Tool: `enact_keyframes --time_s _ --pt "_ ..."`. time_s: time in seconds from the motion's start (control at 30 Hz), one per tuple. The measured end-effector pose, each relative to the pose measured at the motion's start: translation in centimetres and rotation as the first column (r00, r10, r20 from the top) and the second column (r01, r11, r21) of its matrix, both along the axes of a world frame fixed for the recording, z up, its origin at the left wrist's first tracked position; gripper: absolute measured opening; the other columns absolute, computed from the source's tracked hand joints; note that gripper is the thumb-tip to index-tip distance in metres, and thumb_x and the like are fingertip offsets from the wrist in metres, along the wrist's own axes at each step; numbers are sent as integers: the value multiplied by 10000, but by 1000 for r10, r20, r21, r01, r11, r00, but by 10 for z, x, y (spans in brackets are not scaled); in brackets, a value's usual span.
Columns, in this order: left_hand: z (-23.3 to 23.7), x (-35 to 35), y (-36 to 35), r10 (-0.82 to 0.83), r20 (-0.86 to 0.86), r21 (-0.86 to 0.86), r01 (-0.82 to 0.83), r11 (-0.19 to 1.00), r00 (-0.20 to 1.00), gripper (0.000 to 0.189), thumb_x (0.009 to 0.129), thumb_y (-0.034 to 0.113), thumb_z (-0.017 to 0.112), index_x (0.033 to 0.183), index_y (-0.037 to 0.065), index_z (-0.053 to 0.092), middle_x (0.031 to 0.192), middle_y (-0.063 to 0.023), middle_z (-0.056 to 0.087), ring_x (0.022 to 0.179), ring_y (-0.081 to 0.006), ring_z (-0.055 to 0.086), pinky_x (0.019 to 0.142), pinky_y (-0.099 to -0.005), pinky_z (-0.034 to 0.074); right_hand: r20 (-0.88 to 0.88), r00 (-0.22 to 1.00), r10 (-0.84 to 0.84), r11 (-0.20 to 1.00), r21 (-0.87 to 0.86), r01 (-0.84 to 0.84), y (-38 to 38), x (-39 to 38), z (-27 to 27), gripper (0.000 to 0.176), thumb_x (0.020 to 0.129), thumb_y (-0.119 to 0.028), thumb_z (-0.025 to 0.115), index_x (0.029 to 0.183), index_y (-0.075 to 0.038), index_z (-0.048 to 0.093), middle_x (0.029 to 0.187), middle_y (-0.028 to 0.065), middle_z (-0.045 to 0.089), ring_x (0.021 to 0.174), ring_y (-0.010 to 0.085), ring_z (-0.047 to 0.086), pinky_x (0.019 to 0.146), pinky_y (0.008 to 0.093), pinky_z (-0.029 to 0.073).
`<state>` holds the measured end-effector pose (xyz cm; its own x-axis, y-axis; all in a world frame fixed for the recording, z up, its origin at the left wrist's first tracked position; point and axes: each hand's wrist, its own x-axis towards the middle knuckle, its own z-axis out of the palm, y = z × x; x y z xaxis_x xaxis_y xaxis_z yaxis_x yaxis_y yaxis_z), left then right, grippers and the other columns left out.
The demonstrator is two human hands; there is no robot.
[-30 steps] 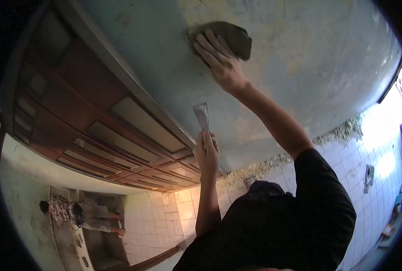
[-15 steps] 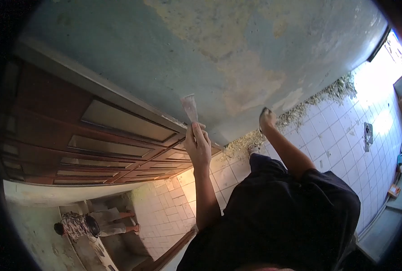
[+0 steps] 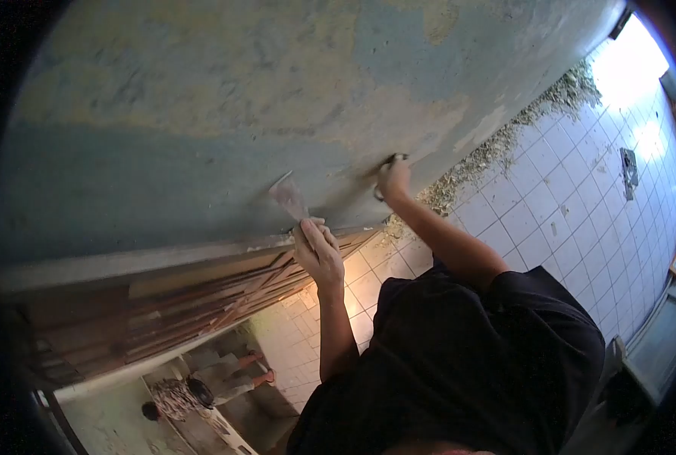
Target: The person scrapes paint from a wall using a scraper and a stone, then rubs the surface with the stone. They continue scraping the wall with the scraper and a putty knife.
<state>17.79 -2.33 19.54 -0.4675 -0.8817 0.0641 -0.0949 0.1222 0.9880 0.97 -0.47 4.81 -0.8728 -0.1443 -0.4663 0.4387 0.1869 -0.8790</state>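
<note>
My left hand [image 3: 319,252] is closed around the handle of a putty knife [image 3: 288,197], whose wide blade points up against the blue-green wall [image 3: 163,189]. To its right, my right hand [image 3: 393,183] is closed at the lower wall, on something dark that I cannot make out. Patches of paint are gone from the wall, with beige and yellowish plaster showing.
Paint flakes [image 3: 459,178] lie along the wall's foot on the white tiled floor [image 3: 550,189]. Brown panelled doors [image 3: 194,303] stand left. A co-worker [image 3: 201,387] is at the lower left. A metal floor plate [image 3: 628,173] lies at right.
My right hand has moved left and slightly up along the wall. My left hand has shifted a little left and down with the knife. The view has turned, showing more wall.
</note>
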Motion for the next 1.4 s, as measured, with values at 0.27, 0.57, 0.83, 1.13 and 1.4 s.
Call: enact_keyframes --time_s 0.27,0.57,0.83,1.13,1.4 --pt "-20 20 -21 -69 11 -91 69 993 998 332 1098 255 394 871 29 482 622 46 389 458 -21 305 418 -187 234 -253 964 83 996 62 -70 -20 39 0 306 936 -25 476 1219 88 504 889 363 631 860 503 662 713 546 515" --pt "-14 40 -50 -226 146 21 225 974 963 396 1083 370 396 889 45 509 757 24 449 575 -21 372 459 -166 322 -91 996 24 972 234 -2 -48 58 -28 162 912 1 480 1024 80 565 917 353 650 899 487 667 763 513 523" --pt "-42 52 -67 -338 262 -240 401 884 904 409 1083 358 404 871 27 514 739 27 436 569 -25 373 462 -165 334 -108 993 -38 985 165 55 -47 61 -99 228 880 26 477 1092 64 551 1006 354 645 1008 507 631 834 526 505" --pt "-35 25 -49 -415 244 86 407 909 877 400 1085 376 398 885 53 519 707 34 419 504 -32 356 425 -177 318 -191 975 -110 972 184 146 -7 1 -100 260 862 33 471 1073 52 621 1008 312 675 994 451 670 806 498 526" --pt "-33 -33 -17 -424 276 -39 451 892 862 396 1090 411 378 908 82 504 658 40 426 476 -27 350 421 -169 278 -153 987 -52 985 157 76 -1 -6 -71 193 884 32 454 1043 53 561 974 353 655 960 510 657 738 532 524"
